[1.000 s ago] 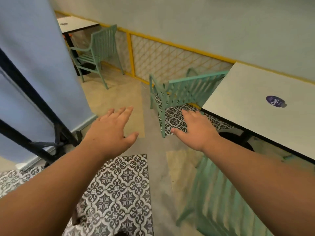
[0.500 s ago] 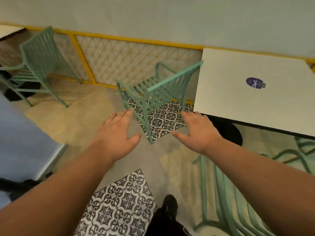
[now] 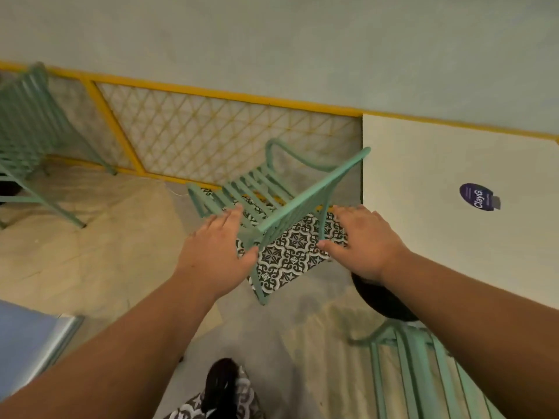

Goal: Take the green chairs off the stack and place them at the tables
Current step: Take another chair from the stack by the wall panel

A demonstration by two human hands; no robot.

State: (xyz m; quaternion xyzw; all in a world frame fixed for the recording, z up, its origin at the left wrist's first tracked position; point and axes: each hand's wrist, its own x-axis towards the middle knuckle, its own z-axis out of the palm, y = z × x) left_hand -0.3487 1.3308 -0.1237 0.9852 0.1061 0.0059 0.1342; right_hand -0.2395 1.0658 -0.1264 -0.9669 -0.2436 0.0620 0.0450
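Between the two outstretched hands stands the back of a green chair (image 3: 257,189), and neither hand has hold of it. The fingers (image 3: 233,214) of the left hand (image 3: 217,249) are straight and close together, with the thumb swung out to the right. The right hand (image 3: 367,240) is flat, palm down, fingers loosely spread and gripping nothing. Both thumbs point inward at the chair's rear posts. Whether either one is touching the metal, I cannot tell from where I stand.

What matters is the top rail (image 3: 314,190). It does not lie square across the hands but runs on a slant. Its near end sits low, just beside the left thumb, and its far end climbs away to the right until it almost meets the corner of the white table (image 3: 438,176). So the left hand is the nearer to the rail, while the right hand sits below and beside its far half, level with the right post.

I would guess the chair is about in place at the table, its seat facing the yellow lattice railing (image 3: 211,137). Any grip would have to follow that slant, left hand low, right hand reaching up and forward.

A second chair (image 3: 27,131) stands well off to the left and a third (image 3: 423,373) by the right forearm.
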